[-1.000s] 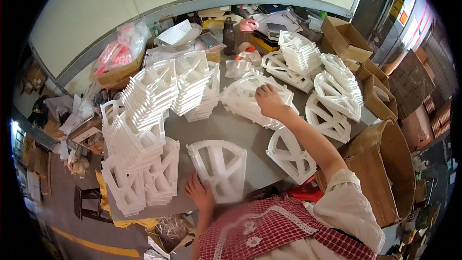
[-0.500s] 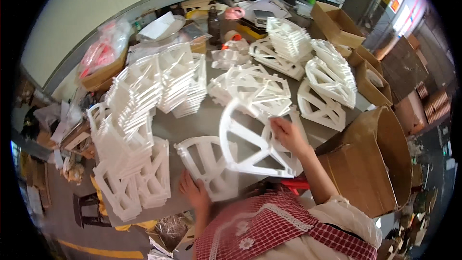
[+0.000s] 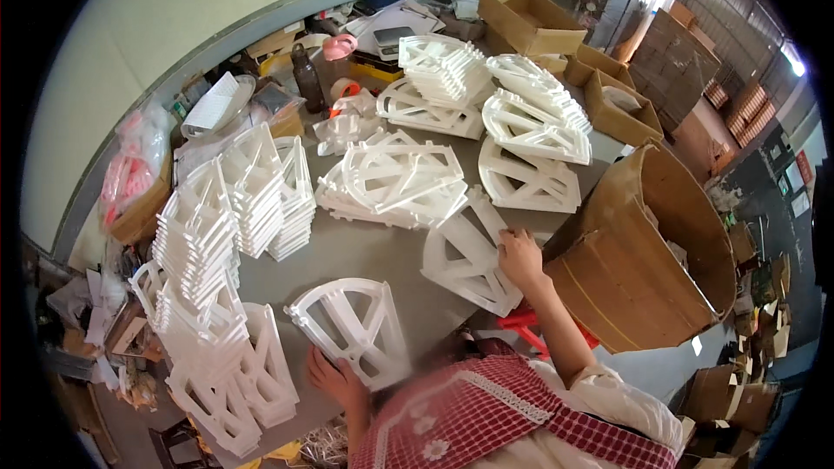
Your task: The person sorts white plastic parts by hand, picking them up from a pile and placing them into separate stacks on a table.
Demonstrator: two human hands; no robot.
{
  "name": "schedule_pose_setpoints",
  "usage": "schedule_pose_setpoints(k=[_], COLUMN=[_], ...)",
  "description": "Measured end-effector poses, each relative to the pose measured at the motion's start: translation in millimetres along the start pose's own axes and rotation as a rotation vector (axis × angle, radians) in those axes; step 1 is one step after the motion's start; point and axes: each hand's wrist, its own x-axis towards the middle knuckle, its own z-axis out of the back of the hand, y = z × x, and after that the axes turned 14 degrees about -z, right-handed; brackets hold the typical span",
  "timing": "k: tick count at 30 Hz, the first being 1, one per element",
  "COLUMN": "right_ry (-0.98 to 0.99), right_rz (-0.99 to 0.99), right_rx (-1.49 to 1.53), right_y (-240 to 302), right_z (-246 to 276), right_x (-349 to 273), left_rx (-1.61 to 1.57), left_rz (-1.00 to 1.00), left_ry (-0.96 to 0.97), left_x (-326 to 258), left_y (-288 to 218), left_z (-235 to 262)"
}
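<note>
At the far left of the frame we see a plastic bag (image 3: 130, 156) with pink in it, sitting in a cardboard box (image 3: 146, 210); below and to the right, leaning stacks of white openwork panels (image 3: 198, 230) crowd the left end of a grey table (image 3: 326, 252). Left of centre, near the top, stands a dark bottle (image 3: 307, 80). Low in the frame, left of centre, we find the left hand (image 3: 337, 380), fingers touching the lower left edge of a white fan-shaped panel (image 3: 360, 341) on the table; we cannot tell whether they grip it. At the centre lies an uneven pile of panels (image 3: 395, 178), with a red checked apron (image 3: 486, 412) far below it. Right of centre, the right hand (image 3: 521, 259) is at the right edge of a second fan-shaped panel (image 3: 473, 254); we cannot tell whether its fingers close on it. More stacked panels (image 3: 539, 111) stand in the upper right, smaller open boxes (image 3: 534, 39) just beyond, and at the right we see a large open carton (image 3: 599, 282), tilted
</note>
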Motion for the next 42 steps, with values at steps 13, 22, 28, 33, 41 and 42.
schedule_pose_setpoints(k=[13, 22, 28, 33, 41, 42], right_ry=[0.106, 0.226, 0.392, 0.342, 0.328, 0.332], right_rz=[0.775, 0.652, 0.526, 0.416, 0.359, 0.344], right_rx=[-0.216, 0.0, 0.05, 0.09, 0.037, 0.039], right_y=[122.4, 100.5, 24.3, -10.5, -1.8, -1.4], right_z=[-7.7, 71.7, 80.7, 72.4, 65.2, 61.8], right_x=[143.7, 53.1, -71.4, -121.1, -102.1, -97.1], left_rx=[0.05, -0.052, 0.016, -0.03, 0.06, 0.06], left_rz=[0.018, 0.062, -0.015, 0.043, -0.014, -0.017], left_ry=[0.011, -0.048, 0.014, 0.039, 0.063, 0.061], left_x=[-2.7, 1.6, -2.7, -1.7, 1.3, 2.5], left_y=[0.1, -13.6, 0.9, 0.6, 0.6, -1.1], left_z=[-1.6, 4.9, -1.4, -1.3, 1.9, 3.8])
